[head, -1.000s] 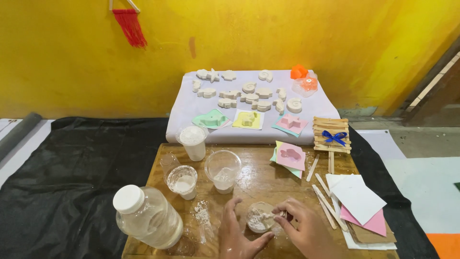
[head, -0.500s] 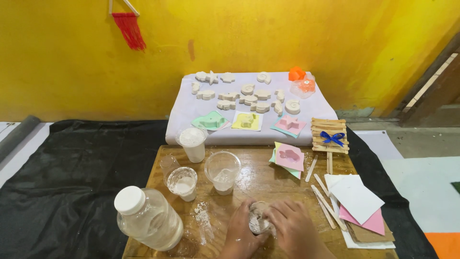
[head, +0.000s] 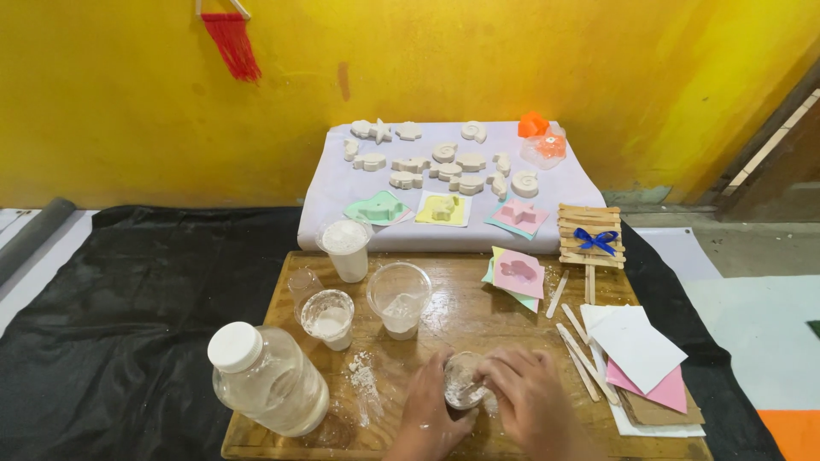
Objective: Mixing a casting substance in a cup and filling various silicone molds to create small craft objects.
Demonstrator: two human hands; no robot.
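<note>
Near the front edge of a wooden board (head: 478, 307), both my hands close around a small clear cup (head: 462, 386) with white paste inside. My left hand (head: 424, 411) grips its left side. My right hand (head: 530, 399) covers the right side, and its fingers pinch what looks like a thin stick over the cup; the stick is mostly hidden. Spilled white powder (head: 365, 376) lies on the board just left of my left hand.
A lying plastic bottle (head: 266, 384) with a white cap sits front left. Three clear cups (head: 400, 297) with white powder or liquid stand behind my hands. Wooden sticks (head: 579, 346), coloured paper sheets (head: 636, 350) and moulds lie to the right. White plaster shapes (head: 444, 162) fill a cloth-covered stand behind.
My right hand has moved over the top of the small cup and now covers more of it. My left hand stays on the cup's side. The view shifted slightly.
</note>
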